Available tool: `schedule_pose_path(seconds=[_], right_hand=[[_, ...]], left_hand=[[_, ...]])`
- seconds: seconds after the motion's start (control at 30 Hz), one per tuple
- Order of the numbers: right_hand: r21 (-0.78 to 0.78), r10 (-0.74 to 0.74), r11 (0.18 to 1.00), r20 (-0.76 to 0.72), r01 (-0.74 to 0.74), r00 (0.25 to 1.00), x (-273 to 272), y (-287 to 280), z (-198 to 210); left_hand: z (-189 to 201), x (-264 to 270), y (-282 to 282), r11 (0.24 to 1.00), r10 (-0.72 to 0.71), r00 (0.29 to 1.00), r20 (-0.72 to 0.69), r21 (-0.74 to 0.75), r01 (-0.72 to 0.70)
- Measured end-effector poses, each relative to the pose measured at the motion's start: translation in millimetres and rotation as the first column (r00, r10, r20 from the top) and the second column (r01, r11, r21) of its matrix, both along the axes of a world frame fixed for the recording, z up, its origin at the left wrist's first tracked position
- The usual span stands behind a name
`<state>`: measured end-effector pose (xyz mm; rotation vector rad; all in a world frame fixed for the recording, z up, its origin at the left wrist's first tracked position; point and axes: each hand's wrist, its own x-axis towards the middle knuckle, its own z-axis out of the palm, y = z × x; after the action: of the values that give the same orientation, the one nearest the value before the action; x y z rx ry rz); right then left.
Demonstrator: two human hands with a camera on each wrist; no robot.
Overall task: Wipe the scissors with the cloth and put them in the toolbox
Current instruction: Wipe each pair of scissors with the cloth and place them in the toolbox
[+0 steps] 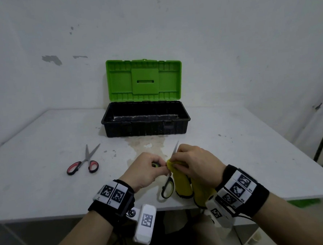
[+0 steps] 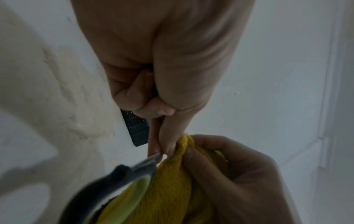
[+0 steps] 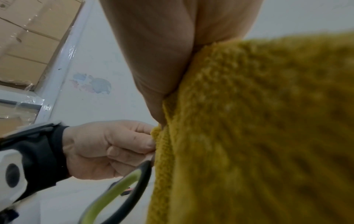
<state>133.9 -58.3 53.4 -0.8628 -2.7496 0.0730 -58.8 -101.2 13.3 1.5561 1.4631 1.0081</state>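
Note:
My left hand [image 1: 150,167] grips a pair of black scissors with green-lined handles [image 1: 168,188] near the pivot; one handle loop hangs down toward me. My right hand [image 1: 189,163] pinches a yellow cloth [image 1: 183,185] around the blade, whose steel tip [image 1: 176,147] sticks out beyond the fingers. In the left wrist view the scissors [image 2: 118,178] lie against the cloth [image 2: 172,189] under my left fingers [image 2: 168,136]. In the right wrist view the cloth [image 3: 249,128] fills the right side beside the green handle loop [image 3: 114,192]. The black toolbox [image 1: 145,121] stands with its green lid [image 1: 144,79] up.
A second pair of scissors with red-and-black handles [image 1: 83,162], blades apart, lies on the white table [image 1: 45,148] to the left. A stained patch [image 1: 147,146] marks the table in front of the toolbox. A white wall stands just behind the toolbox.

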Motion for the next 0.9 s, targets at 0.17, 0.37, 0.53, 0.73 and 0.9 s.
schedule_pose_path(seconds=[0.17, 0.37, 0.53, 0.73, 0.9], right_hand=[[0.027, -0.182, 0.982, -0.154, 0.189, 0.971, 8.2, 26.3, 18.6], [0.051, -0.092, 0.993, -0.211, 0.105, 0.973, 19.9, 16.3, 40.2], [0.048, -0.020, 0.999, -0.073, 0.023, 0.997, 6.5, -2.0, 24.9], [0.072, -0.181, 0.976, -0.265, 0.207, 0.947, 11.8, 26.0, 37.9], [0.038, -0.202, 0.973, -0.344, 0.229, 0.917, 21.2, 23.5, 45.3]], left_hand=[[2.9, 6.8, -4.2, 0.999, -0.034, 0.996, 0.078, 0.019, 0.032], [14.6, 5.9, -3.4, 1.000, -0.005, 0.993, 0.117, 0.004, 0.005], [16.4, 9.0, -0.8, 0.995, -0.037, 0.998, 0.043, 0.089, 0.033], [13.0, 15.8, -9.5, 0.994, -0.082, 0.989, 0.124, 0.085, 0.072], [13.6, 13.0, -7.3, 0.999, 0.029, 0.983, 0.183, 0.032, -0.036]])
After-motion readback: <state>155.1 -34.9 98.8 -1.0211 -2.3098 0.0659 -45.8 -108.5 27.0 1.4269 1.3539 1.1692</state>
